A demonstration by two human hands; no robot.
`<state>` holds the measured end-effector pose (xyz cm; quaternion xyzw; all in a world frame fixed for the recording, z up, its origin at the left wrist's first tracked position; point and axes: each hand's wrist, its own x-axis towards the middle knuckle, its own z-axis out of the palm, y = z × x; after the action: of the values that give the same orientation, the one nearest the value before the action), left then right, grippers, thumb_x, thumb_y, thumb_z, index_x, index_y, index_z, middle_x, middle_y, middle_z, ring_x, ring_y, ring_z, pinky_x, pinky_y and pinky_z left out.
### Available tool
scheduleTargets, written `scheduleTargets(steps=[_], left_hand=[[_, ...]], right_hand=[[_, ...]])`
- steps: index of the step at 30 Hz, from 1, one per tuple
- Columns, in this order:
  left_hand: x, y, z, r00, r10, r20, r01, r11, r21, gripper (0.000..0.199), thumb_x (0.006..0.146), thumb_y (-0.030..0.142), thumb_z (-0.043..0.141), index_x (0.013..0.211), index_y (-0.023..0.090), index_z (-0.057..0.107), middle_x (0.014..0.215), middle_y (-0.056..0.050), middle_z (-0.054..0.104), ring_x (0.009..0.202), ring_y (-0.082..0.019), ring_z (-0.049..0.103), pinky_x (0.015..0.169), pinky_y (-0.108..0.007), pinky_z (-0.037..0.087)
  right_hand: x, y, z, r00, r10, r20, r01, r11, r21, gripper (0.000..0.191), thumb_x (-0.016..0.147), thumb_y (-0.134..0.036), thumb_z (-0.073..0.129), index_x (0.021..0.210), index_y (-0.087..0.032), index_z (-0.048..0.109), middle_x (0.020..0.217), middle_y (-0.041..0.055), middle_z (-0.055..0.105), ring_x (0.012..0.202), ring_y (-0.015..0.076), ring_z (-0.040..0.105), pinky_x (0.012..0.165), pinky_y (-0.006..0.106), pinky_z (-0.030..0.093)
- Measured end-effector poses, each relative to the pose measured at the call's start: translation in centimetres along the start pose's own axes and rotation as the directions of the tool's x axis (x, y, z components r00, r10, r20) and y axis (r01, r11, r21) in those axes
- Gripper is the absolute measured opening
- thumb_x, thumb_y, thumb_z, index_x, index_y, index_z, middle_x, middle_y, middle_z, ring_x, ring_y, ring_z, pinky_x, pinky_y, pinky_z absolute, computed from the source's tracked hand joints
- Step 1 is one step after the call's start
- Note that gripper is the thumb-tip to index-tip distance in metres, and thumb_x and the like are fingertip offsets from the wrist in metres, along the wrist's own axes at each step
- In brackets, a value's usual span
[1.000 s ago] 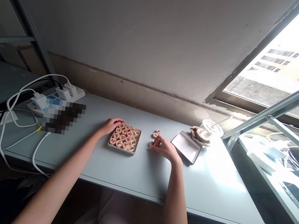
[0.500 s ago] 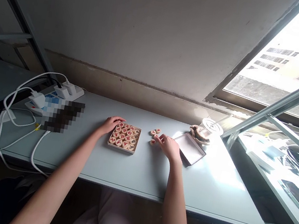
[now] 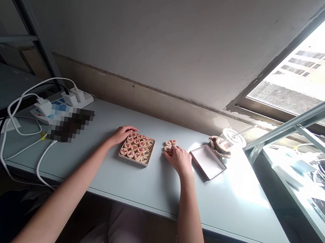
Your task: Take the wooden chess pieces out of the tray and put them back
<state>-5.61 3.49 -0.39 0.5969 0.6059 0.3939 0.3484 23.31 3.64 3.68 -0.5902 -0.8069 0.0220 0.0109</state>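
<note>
Loose pieces (image 3: 168,143) draw together under the right hand (image 3: 180,158)

The right fingers curl down onto the nearer loose pieces, touching them; whether they pinch one is too small to tell. Half a second ago, the nearest piece lay apart towards six o'clock — now it sits up against the others, so the little group is tighter but still outside the box (image 3: 132,161). At least three show, at the box's two to three o'clock.

The left hand (image 3: 122,133) stays at the box's ten to eleven o'clock corner, fingers loosely extended along it; I cannot tell if they grip the rim. Inside, four rows of boxed pieces (image 3: 134,147) lie flat, red-marked except for the dark-marked right column — that arrangement looks unchanged.

Farther out, the lid (image 3: 208,162) lies open side up at the box's three o'clock, shifted outward from a second ago. The cup (image 3: 231,138) stands at the lid's one o'clock; the power strip (image 3: 59,102) lies at the box's ten.
</note>
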Motion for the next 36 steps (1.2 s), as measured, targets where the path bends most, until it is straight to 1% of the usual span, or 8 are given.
scheduleTargets(steps=[5, 8, 11, 15, 20, 24, 32, 36], left_hand=[[0.0, 0.2, 0.0, 1.0, 0.013, -0.002, -0.013, 1.0, 0.024, 0.035, 0.083, 0.032, 0.042, 0.099, 0.019, 0.07, 0.109, -0.007, 0.069, 0.103, -0.024, 0.061, 0.091, -0.034, 0.047], [-0.1, 0.3, 0.0, 1.0, 0.012, 0.001, -0.012, 1.0, 0.026, 0.036, 0.083, 0.032, 0.042, 0.099, 0.018, 0.07, 0.108, -0.007, 0.069, 0.103, -0.024, 0.061, 0.09, -0.034, 0.048], [-0.2, 0.5, 0.0, 1.0, 0.0, 0.002, 0.0, 1.0, 0.022, 0.037, 0.083, 0.032, 0.041, 0.1, 0.018, 0.07, 0.108, -0.007, 0.069, 0.101, -0.024, 0.061, 0.088, -0.034, 0.048], [-0.2, 0.5, 0.0, 1.0, -0.012, 0.008, 0.012, 1.0, 0.018, 0.036, 0.082, 0.032, 0.041, 0.1, 0.018, 0.069, 0.109, -0.008, 0.069, 0.101, -0.024, 0.061, 0.087, -0.034, 0.048], [0.0, 0.0, 0.0, 1.0, -0.002, 0.0, 0.002, 1.0, 0.017, 0.036, 0.082, 0.032, 0.042, 0.101, 0.018, 0.069, 0.109, -0.007, 0.068, 0.1, -0.023, 0.061, 0.086, -0.033, 0.048], [0.2, -0.5, 0.1, 1.0, 0.021, -0.006, -0.021, 1.0, 0.019, 0.036, 0.081, 0.032, 0.042, 0.1, 0.018, 0.069, 0.106, -0.007, 0.069, 0.1, -0.023, 0.06, 0.087, -0.033, 0.047], [0.2, -0.2, 0.1, 1.0, 0.017, -0.012, -0.016, 1.0, 0.02, 0.035, 0.081, 0.031, 0.042, 0.099, 0.018, 0.07, 0.105, -0.007, 0.069, 0.1, -0.023, 0.06, 0.088, -0.034, 0.047], [0.1, -0.1, 0.0, 1.0, 0.011, -0.006, -0.011, 1.0, 0.015, 0.034, 0.08, 0.03, 0.043, 0.095, 0.018, 0.071, 0.102, -0.007, 0.07, 0.098, -0.023, 0.061, 0.086, -0.034, 0.048]], right_hand=[[0.3, 0.0, 0.4, 0.978, 0.006, -0.207, -0.004, 1.0, 0.011, 0.046, 0.089, -0.058, 0.046, 0.117, -0.023, 0.056, 0.108, 0.0104, 0.062, 0.094, 0.0241, 0.057, 0.068, 0.03, 0.038], [0.6, -0.1, 1.0, 0.939, -0.143, -0.313, 0.147, 0.989, -0.01, 0.037, 0.091, -0.045, 0.049, 0.122, -0.027, 0.056, 0.127, 0.0109, 0.055, 0.112, 0.0267, 0.048, 0.084, 0.037, 0.038], [0.8, 0.0, 1.6, 0.928, -0.235, -0.289, 0.242, 0.97, -0.013, 0.03, 0.093, -0.031, 0.047, 0.119, -0.028, 0.06, 0.138, 0.0082, 0.049, 0.122, 0.0273, 0.042, 0.096, 0.045, 0.032], [0.9, 0.5, 1.5, 0.947, -0.162, -0.279, 0.179, 0.983, 0.038, 0.026, 0.092, -0.031, 0.047, 0.11, -0.025, 0.064, 0.137, 0.0084, 0.05, 0.122, 0.0283, 0.041, 0.099, 0.05, 0.029], [0.7, 1.3, 0.6, 0.957, -0.167, -0.238, 0.21, 0.962, 0.172, 0.035, 0.083, -0.043, 0.061, 0.116, -0.031, 0.059, 0.13, 0.0066, 0.05, 0.115, 0.0262, 0.045, 0.087, 0.04, 0.038], [0.8, 1.9, 0.6, 0.974, -0.188, -0.124, 0.21, 0.956, 0.202, 0.023, 0.079, -0.034, 0.066, 0.101, -0.033, 0.065, 0.12, 0.0038, 0.053, 0.105, 0.0231, 0.049, 0.079, 0.034, 0.039], [1.3, 2.6, 1.6, 0.972, -0.172, -0.159, 0.193, 0.973, 0.129, 0.016, 0.081, -0.033, 0.063, 0.096, -0.026, 0.065, 0.122, 0.0075, 0.053, 0.105, 0.0257, 0.047, 0.077, 0.035, 0.041], [1.2, 1.7, 1.2, 0.957, -0.201, -0.21, 0.255, 0.927, 0.276, 0.018, 0.085, -0.037, 0.06, 0.099, -0.027, 0.065, 0.116, 0.0065, 0.055, 0.104, 0.0241, 0.048, 0.084, 0.035, 0.042]])
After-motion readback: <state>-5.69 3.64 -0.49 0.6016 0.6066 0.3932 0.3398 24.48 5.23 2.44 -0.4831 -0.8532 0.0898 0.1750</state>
